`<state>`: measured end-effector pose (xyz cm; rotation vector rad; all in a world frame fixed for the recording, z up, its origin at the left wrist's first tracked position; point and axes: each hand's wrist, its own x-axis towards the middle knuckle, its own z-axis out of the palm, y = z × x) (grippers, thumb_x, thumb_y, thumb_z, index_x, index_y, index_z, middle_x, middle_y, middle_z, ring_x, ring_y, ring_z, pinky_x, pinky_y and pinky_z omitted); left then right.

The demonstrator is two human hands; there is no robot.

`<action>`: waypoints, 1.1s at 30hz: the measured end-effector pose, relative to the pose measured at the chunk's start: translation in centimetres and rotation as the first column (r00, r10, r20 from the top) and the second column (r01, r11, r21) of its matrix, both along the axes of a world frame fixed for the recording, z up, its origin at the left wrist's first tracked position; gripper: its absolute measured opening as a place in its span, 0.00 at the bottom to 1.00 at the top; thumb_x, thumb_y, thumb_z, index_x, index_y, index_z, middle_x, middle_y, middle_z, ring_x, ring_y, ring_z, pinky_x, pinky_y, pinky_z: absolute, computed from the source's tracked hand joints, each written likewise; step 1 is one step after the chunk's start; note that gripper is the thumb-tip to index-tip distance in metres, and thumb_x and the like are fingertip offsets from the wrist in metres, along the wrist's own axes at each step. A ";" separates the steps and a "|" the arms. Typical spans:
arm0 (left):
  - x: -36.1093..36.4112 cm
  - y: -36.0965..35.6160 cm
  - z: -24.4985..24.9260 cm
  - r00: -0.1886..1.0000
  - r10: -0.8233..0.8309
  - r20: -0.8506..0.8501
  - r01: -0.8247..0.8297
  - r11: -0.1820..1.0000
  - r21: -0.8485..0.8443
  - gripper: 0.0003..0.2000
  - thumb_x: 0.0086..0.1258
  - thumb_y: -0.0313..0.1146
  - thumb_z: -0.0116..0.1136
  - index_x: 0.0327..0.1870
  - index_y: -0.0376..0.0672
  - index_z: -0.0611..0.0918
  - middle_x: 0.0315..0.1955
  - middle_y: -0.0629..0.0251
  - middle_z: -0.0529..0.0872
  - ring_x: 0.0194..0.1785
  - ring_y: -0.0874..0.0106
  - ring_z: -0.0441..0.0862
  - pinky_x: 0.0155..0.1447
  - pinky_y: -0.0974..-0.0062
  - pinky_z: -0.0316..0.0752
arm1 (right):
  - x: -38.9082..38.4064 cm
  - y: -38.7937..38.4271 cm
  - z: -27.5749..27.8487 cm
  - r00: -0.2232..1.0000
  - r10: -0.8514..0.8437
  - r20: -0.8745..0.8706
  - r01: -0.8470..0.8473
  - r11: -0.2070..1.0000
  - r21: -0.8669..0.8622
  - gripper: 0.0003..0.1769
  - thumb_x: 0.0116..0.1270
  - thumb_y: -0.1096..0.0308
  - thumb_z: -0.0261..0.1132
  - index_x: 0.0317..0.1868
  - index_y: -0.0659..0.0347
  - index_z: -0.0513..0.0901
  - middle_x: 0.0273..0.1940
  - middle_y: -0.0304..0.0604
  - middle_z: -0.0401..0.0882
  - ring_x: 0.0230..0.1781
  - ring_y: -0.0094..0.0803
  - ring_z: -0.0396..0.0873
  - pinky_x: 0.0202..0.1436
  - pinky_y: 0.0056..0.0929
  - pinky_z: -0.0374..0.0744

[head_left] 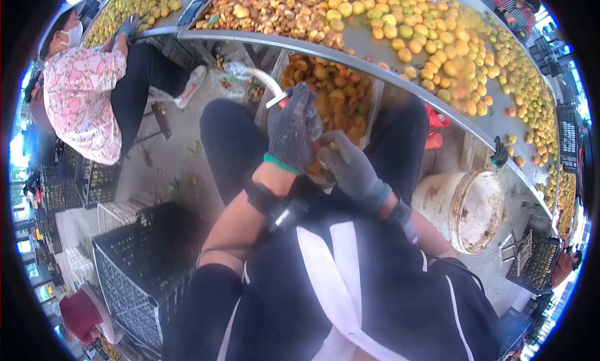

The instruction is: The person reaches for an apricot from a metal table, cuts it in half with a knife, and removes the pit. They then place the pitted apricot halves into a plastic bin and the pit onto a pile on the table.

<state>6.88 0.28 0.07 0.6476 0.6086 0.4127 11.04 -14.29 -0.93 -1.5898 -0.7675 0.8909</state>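
Observation:
My left hand [292, 131], in a dark grey glove with a green cuff, is closed around a curved tool [267, 81]. The tool's pale, bent end sticks out past the fist beside a red part, and another bit of red shows low by the fingers. Close against it, my gloved right hand [353, 170] pinches a yellow-orange fruit, apparently an apricot [331, 151], mostly covered by the fingers. Both hands are over my lap, between my knees. Beyond them, a crate [373, 111] full of orange apricot pieces sits under the table edge.
A metal-edged table [294, 44] bears heaped apricots [431, 42] and a brown pile of stones or pieces [275, 14]. A stained white bucket [478, 211] lies at right, a black crate [128, 292] at left. A masked co-worker [81, 98] sits to the left.

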 end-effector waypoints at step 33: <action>0.1 11.8 -6.0 0.992 0.019 0.127 -0.012 0.999 -0.052 0.11 0.74 0.45 0.58 0.35 0.50 0.78 0.16 0.77 0.68 0.15 0.79 0.65 0.19 0.79 0.60 | 20.4 20.2 1.8 0.812 -0.251 -0.527 0.281 0.959 -0.023 0.24 0.73 0.47 0.59 0.56 0.58 0.77 0.48 0.39 0.77 0.47 0.30 0.78 0.45 0.35 0.82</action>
